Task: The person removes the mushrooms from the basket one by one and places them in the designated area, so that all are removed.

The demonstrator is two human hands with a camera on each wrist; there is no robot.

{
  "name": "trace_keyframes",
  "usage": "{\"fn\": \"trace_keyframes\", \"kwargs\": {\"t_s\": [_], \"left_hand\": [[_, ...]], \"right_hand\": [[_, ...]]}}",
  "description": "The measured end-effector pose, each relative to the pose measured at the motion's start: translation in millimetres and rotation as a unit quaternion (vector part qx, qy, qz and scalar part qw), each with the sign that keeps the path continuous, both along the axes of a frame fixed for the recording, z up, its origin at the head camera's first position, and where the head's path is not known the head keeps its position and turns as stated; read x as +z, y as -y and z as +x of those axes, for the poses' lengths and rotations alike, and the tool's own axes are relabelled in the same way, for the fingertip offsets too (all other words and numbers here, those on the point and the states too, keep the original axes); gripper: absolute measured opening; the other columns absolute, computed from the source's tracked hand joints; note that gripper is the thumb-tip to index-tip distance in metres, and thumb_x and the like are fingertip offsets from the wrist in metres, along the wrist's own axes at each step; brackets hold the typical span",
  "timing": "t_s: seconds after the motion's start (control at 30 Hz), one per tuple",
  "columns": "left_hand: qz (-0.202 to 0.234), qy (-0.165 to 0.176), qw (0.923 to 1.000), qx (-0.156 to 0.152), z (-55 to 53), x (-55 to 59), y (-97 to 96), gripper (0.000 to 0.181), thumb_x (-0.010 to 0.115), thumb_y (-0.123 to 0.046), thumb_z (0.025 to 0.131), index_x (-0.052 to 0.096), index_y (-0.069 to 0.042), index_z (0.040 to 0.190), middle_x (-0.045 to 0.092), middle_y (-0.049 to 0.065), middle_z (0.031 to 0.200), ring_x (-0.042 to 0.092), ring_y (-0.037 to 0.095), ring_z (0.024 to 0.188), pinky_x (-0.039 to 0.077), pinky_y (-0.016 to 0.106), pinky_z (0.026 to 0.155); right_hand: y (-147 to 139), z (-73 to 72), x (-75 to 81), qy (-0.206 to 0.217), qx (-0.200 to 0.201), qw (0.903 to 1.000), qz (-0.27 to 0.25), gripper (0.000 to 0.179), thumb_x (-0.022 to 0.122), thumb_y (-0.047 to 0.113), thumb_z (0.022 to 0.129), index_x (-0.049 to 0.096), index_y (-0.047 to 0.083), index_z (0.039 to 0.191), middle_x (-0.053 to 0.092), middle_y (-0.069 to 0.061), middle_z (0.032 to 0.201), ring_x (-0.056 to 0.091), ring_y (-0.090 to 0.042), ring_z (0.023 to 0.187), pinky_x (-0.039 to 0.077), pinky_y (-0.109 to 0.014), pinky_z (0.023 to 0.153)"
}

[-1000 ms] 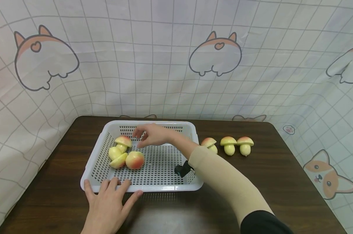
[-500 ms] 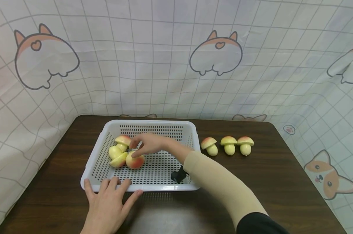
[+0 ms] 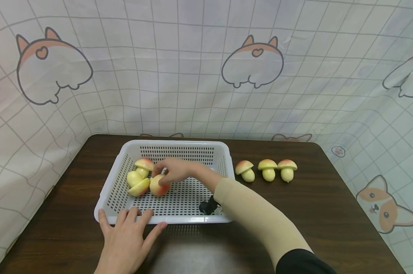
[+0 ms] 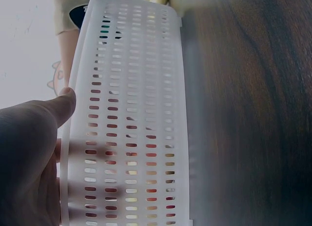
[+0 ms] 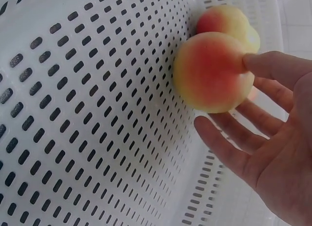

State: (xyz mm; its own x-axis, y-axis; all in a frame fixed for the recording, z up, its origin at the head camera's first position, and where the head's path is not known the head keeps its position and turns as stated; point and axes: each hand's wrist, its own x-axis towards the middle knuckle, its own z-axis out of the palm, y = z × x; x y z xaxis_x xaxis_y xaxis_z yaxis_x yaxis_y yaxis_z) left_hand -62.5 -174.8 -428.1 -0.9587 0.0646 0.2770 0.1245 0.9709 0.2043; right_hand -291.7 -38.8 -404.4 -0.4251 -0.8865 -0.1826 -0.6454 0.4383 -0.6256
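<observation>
Centrally, we see the round red-and-yellow piece (image 3: pixel 160 189) inside the basket (image 3: pixel 192 219), pinched by the nearer right hand (image 3: pixel 175 170), long axis hidden from us, beyond the left hand (image 3: pixel 126 238), which lies spread-fingered on the near rim.

White perforated plastic basket (image 3: pixel 199 219): you are gripping one.
Yellow mushrooms with reddish caps (image 3: pixel 267 165) (image 3: pixel 244 166) (image 3: pixel 286 165) (image 3: pixel 144 164) (image 3: pixel 140 188): you are seeing five.
Round red-and-yellow piece (image 5: pixel 210 70), underside hidden: you are pinching one.
Bare hands (image 3: pixel 124 239) (image 3: pixel 177 169): you are using two.
</observation>
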Motion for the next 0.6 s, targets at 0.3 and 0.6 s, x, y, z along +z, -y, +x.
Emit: {"fn": "trace_keyframes", "kwargs": {"t_s": [0.3, 0.6], "left_hand": [[0.002, -0.002, 1.0000, 0.000, -0.4, -0.4, -0.2, 0.050, 0.060, -0.063, 0.096, 0.069, -0.016, 0.110, 0.059, 0.011, 0.097, 0.056, 0.041, 0.109, -0.002, 0.086, 0.100], [-0.001, 0.001, 1.0000, 0.000, -0.4, -0.3, -0.2, 0.050, 0.059, -0.064, 0.096, 0.069, -0.017, 0.109, 0.059, 0.011, 0.098, 0.056, 0.041, 0.110, -0.003, 0.086, 0.101]], "right_hand": [[-2.9, 0.9, 1.6, -0.008, -0.035, 0.9993, 0.011, 0.022, 0.061, 0.015, 0.101, 0.068, 0.011, 0.122, 0.065, 0.000, 0.121, 0.059, -0.013, 0.102, 0.048, -0.025, 0.083], [-0.8, 3.2, 1.3, -0.029, -0.051, 0.9982, 0.011, 0.016, 0.074, 0.026, 0.097, 0.063, 0.014, 0.100, 0.059, 0.001, 0.090, 0.047, -0.009, 0.068, 0.041, -0.023, 0.060]]}}
